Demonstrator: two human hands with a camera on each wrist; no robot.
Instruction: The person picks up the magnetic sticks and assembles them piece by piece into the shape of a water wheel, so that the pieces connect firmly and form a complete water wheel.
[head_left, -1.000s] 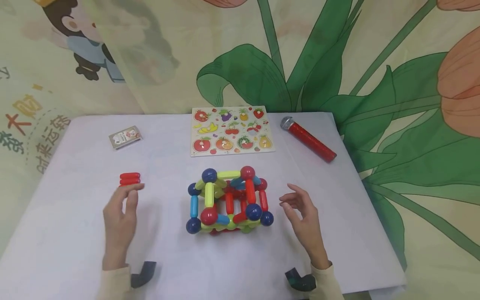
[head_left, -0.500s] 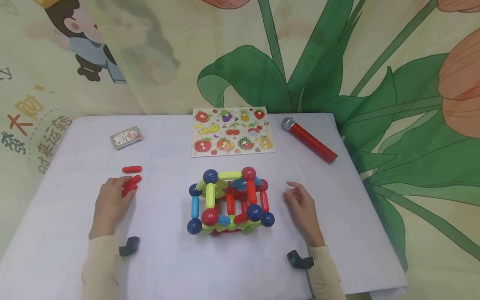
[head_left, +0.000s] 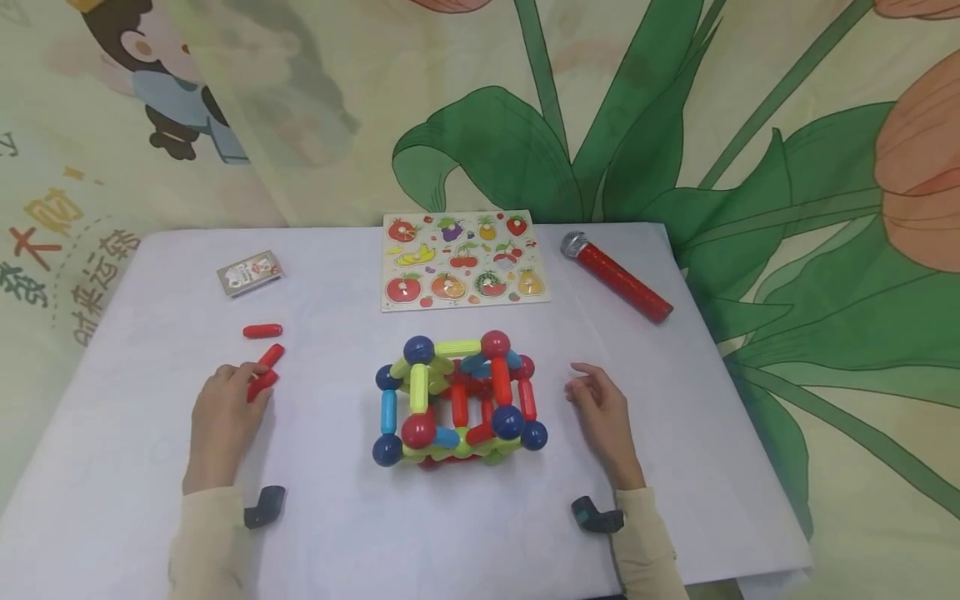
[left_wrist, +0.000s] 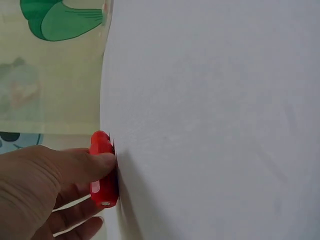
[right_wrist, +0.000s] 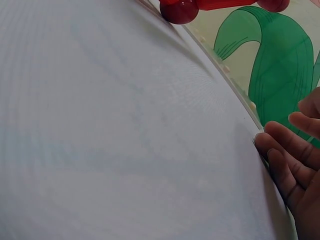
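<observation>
My left hand (head_left: 222, 425) pinches a short red magnetic rod (head_left: 262, 385) near the left of the table; in the left wrist view the thumb lies along the red rod (left_wrist: 104, 187), with fingers behind it. A second red rod (head_left: 272, 355) lies tilted just beyond the fingertips, and a third red rod (head_left: 262, 331) lies level farther back. My right hand (head_left: 603, 421) holds nothing, its fingers loosely bent, to the right of a frame of coloured rods and balls. That magnetic stick-and-ball frame (head_left: 500, 383) stands mid-table, between both hands.
Behind the frame lies a fruit puzzle board (head_left: 465, 260). A red microphone (head_left: 622, 283) lies at the back right, and a small card box (head_left: 251, 274) at the back left. A printed curtain (head_left: 315, 100) hangs behind the white-covered table (head_left: 337, 533).
My left hand has come down onto the red rods, and they have spread apart and turned, one left level behind. The right hand has shifted only slightly; the frame stays put.
</observation>
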